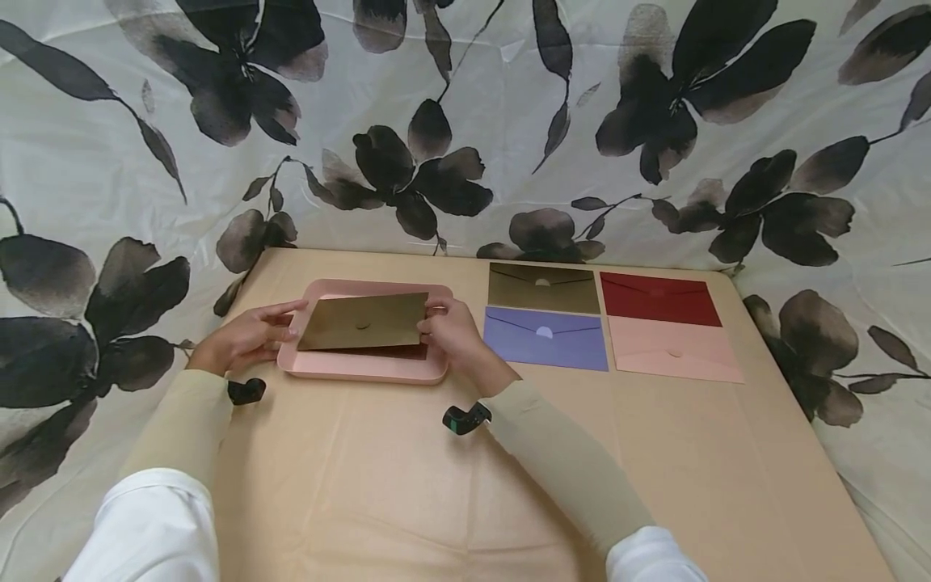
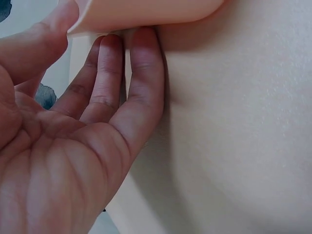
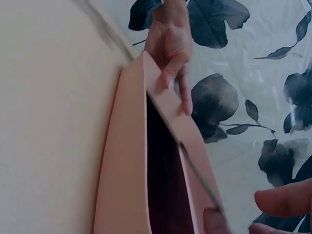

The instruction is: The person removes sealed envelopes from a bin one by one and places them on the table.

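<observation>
A pink tray lies toward the left of the table. My left hand grips its left end, and in the left wrist view the thumb is at the rim with fingertips beneath it. Over the tray, my right hand pinches the right edge of a gold envelope. That envelope is tilted, its right end raised, and appears almost edge-on in the right wrist view. Below it, a dark reddish envelope lies in the tray, mostly covered.
Right of the tray, laid out in two columns, are an olive-gold envelope, a blue-violet envelope, a red envelope and a light pink envelope. The tan table is bordered by white cloth with dark flowers.
</observation>
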Demonstrator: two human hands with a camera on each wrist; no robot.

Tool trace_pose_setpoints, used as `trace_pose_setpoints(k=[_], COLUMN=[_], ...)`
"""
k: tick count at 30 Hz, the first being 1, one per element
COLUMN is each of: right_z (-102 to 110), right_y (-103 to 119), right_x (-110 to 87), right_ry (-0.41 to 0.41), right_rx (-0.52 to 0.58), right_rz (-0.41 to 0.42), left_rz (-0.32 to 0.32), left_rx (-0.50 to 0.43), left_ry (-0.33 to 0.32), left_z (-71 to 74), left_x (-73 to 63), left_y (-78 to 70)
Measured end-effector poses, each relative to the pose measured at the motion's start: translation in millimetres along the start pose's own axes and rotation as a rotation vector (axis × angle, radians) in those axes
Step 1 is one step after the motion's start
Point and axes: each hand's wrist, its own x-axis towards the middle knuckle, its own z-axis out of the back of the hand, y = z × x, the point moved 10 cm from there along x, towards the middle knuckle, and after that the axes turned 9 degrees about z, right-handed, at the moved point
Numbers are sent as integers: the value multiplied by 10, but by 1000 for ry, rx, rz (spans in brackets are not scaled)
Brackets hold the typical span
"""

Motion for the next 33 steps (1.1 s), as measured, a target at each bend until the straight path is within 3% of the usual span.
trace_pose_setpoints(k=[8,17,26,33], right_z=[-92,-19,-65,17], right_y=[-29,-50,-70,-96], right_x=[106,208,284,276], right_ry=[-15,-92,-29,-13], right_rx=[-89,-197,-118,-49], right_rz=[77,80,101,89], left_rz=[0,0,3,11], left_rx=[-1,-16,-12,-16], left_ry=[-5,-10,-21,-26], left_z=[-1,5,17,1], left_x=[-20,-14,-21,-39], left_y=[12,17,7,15])
